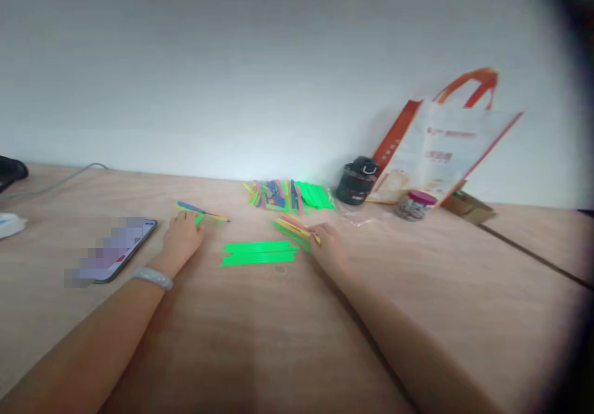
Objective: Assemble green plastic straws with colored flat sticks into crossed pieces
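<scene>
My left hand (183,236), with a pale bracelet (152,277) at the wrist, is closed on a few thin coloured sticks (208,215), blue, orange and green. My right hand (330,247) is closed around a small bundle of pink, yellow and green sticks (294,226), which points to the back left. Between the hands, bright green sticks (260,252) lie side by side on the table. Behind them is a heap of mixed coloured sticks (276,195), with a green stack (316,195) at its right end. Motion blurs the right hand's fingertips.
On the left lie a phone (127,247) and a white object (12,224). At the back right stand a black bottle (356,182), a jar with a magenta lid (416,205), a white and orange bag (445,148) and a cardboard box (469,208). A wall rises behind.
</scene>
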### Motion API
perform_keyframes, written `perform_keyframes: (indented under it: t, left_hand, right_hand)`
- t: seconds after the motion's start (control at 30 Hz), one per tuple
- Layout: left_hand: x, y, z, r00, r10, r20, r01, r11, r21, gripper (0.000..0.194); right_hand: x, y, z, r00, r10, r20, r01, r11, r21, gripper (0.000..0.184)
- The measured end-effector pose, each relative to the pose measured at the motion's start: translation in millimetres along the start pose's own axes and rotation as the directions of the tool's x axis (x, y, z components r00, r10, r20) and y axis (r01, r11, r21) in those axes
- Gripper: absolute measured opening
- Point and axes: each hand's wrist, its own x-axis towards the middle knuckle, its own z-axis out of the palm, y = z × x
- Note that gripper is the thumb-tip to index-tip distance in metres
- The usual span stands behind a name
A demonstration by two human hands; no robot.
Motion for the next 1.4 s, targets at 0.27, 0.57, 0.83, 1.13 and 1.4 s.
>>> perform_keyframes:
  t: [0.27,0.57,0.83,1.13,1.4]
  left_hand:
    - [6,-5,5.5,1.0,-0.007,0.029,0.008,1.0,-0.012,0.032]
    - [0,5,-6.4,0.992,0.021,-0.124,-0.018,0.999,0.03,0.03]
    - [-42,71,-19.3,0.74,0.643,-0.2,-0.673,0.697,-0.248,0.023]
    - [-72,104,-14.4,0.625,0.778,-0.059,-0.758,0.587,-0.284,0.018]
    - [-75,111,-18.1,0.61,0.792,-0.023,-0.776,0.592,-0.215,0.014]
  right_hand:
    - [0,-1,-2,0.986,0.019,0.166,0.012,0.982,-0.188,0.017]
    - [1,-2,1,0.988,0.038,0.15,0.001,0.968,-0.252,0.019]
    - [4,-4,3,0.986,0.026,0.163,0.021,0.96,-0.279,0.021]
    - [5,-5,0,0.996,-0.044,0.071,0.062,0.962,-0.266,0.022]
    - [-3,-28,-4,0.996,0.071,0.057,-0.063,0.989,-0.134,0.024]
